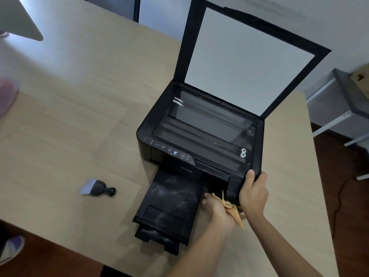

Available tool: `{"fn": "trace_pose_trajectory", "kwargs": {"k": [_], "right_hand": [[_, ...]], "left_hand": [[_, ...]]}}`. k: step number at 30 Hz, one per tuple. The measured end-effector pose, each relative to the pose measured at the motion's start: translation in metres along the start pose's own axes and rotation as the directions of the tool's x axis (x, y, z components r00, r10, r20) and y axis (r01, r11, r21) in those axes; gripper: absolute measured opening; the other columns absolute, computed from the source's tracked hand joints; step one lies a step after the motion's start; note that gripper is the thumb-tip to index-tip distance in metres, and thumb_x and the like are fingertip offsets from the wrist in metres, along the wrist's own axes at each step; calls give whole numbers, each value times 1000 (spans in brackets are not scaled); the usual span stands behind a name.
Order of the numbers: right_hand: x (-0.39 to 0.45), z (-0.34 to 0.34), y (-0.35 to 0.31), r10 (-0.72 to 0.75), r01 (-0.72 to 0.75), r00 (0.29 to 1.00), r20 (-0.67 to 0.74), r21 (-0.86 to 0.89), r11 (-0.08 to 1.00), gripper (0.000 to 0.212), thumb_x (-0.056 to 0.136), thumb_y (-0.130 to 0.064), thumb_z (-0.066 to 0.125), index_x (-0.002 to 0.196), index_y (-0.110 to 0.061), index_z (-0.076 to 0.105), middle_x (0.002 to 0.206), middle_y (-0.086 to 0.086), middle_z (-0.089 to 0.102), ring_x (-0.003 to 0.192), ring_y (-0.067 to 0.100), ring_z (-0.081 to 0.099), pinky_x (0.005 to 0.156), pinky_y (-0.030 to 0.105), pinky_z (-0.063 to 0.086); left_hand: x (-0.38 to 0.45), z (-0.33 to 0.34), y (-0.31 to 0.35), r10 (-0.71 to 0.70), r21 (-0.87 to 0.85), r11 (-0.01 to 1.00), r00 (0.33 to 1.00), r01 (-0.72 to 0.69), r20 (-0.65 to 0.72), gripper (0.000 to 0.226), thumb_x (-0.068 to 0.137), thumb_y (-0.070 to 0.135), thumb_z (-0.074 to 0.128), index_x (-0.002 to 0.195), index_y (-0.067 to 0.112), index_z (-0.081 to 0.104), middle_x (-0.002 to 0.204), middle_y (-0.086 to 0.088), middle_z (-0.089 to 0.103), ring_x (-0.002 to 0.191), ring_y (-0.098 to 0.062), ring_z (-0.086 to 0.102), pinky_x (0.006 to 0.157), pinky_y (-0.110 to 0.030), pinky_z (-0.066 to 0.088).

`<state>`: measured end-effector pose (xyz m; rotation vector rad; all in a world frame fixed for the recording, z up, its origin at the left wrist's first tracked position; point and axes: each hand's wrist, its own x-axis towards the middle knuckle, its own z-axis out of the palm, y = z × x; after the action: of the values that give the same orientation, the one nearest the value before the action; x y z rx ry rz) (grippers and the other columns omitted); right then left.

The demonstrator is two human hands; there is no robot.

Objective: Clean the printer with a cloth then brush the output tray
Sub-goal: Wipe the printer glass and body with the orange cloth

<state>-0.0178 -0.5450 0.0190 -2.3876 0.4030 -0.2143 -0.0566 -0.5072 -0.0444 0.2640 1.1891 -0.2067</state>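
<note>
Printer cleaning gear lies spread over a pale wood-grain desk. Toward the left of it, a small brush with pale bristles and a black knob handle lies on its side, well apart from everything else, bristles pointing left. Right of centre stands the black Epson printer, its scanner lid raised upright so that the white backing faces forward and the scanner glass lies bare. A row of round buttons runs along the control panel on the front edge. Below that, the output tray is pulled out toward the near edge of the desk, its black surface streaked with pale dust and smudges.

Just right of the tray, the left hand is closed around a bunched yellow-orange cloth, pressing it against the lower front of the printer body beside the tray; a corner of the cloth hangs down past the wrist. Immediately to its right, the right hand clasps the printer's front right corner, thumb on top of the edge near the glass and fingers wrapped down the side. Both forearms come in from the lower right of the view.

Farther right, beyond the desk edge, a grey metal frame stands on a dark floor
</note>
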Motion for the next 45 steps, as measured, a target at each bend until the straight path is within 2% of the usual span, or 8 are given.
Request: {"fn": "trace_pose_trajectory", "kwargs": {"k": [5,11,15,21,29,32,37,45], "right_hand": [[-1,1,-1,-3,3,1000,-13,17,1000,31,101,-38,32,100,-8,39,81,13,56,74,33,51,64,39,38],[0,2,0,17,-17,1000,-12,19,1000,40,96,-46,31,102,-7,40,82,16,56,76,37,54,66,40,42],[2,2,2,33,-33,999,-1,10,999,33,100,-38,35,107,-6,41,95,23,60,88,42,56,71,40,38],[2,1,2,17,-17,1000,6,31,999,32,100,-34,35,109,-3,42,90,14,55,77,30,45,69,37,34],[2,3,3,14,-13,1000,-9,30,999,30,100,-36,36,106,-7,41,87,15,59,79,36,53,70,41,41],[2,3,4,24,-24,1000,7,21,999,29,99,-37,35,106,-9,40,85,15,57,77,34,51,69,42,41],[3,3,4,14,-14,1000,4,22,1000,36,99,-41,34,110,-8,41,86,15,56,78,34,50,70,41,39],[0,-2,-3,23,-23,1000,5,52,998,36,97,-43,35,104,-8,41,83,17,58,72,31,45,67,39,36]], "left_hand": [[-59,18,11,351,277,888,930,-367,108,49,98,44,36,140,19,41,145,-2,40,130,-22,44,113,-38,32],[-77,25,52,212,-122,972,974,-202,77,27,96,5,39,78,10,58,75,-8,60,66,-21,58,55,-28,52],[-81,28,83,231,-132,963,972,-234,-37,29,96,5,35,70,11,47,71,-6,50,62,-19,50,65,-33,46],[-27,-1,181,703,-269,622,676,-736,-223,28,90,3,41,108,-7,60,96,-21,66,73,-19,55,66,-30,44],[-8,-24,224,726,-123,663,675,-738,-132,44,80,3,30,116,-3,53,92,-17,63,66,-34,66,55,-47,55],[-38,-13,171,912,249,396,410,-884,3,55,92,31,29,146,19,31,151,-2,37,135,-22,41,114,-44,32],[-49,-21,201,783,478,-496,-136,-725,607,48,94,17,33,137,0,45,148,-9,40,142,-12,26,121,-26,9],[-53,-52,255,517,528,-811,116,-251,848,48,94,34,33,139,22,46,148,4,43,145,-12,24,120,-39,21]]}}
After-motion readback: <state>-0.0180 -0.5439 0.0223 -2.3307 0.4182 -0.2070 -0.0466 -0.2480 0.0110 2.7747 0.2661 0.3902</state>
